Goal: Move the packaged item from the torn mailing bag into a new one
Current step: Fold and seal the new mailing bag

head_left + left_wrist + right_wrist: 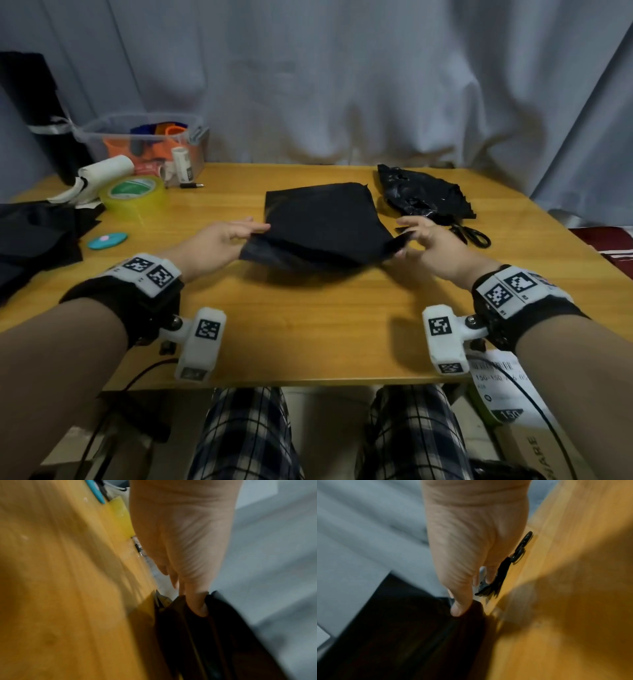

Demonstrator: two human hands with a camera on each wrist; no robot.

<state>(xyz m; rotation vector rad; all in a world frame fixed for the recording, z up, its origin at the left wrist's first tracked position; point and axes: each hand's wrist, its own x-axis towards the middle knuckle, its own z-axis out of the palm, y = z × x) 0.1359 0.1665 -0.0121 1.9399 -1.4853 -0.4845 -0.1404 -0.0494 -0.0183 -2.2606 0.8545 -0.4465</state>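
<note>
Both hands on the flat black mailing bag (325, 222), mid-surface (308, 325). My left hand (219, 245) pinches its near-left corner, my right hand (424, 240) pinches the near-right corner; near edge is lifted slightly off the wood, far edge lies flat. Wrist views confirm: left-hand fingertip (199, 607) curled over the bag edge, right-hand fingertip (458, 609) same on the other side.

Progress, my read: the crumpled glossy black bag (424, 195) just right of the flat bag looks like the torn one, apparently already emptied. Scissors (474, 234) lie beside it, near my right hand. So the extraction looks done. The flat bag is probably the new one; it looks slightly full, so the packaged item may already be inside. Left: confirm insertion, then seal. The yellow tape roll (133, 197) sits well left of the flat bag.

Can't verify: the packaged item itself isn't visible anywhere. Bag mouth not discernible, black on black. Both wrist views are motion-blurred. More black sheets (37, 236) at the left edge are cut off.
</note>
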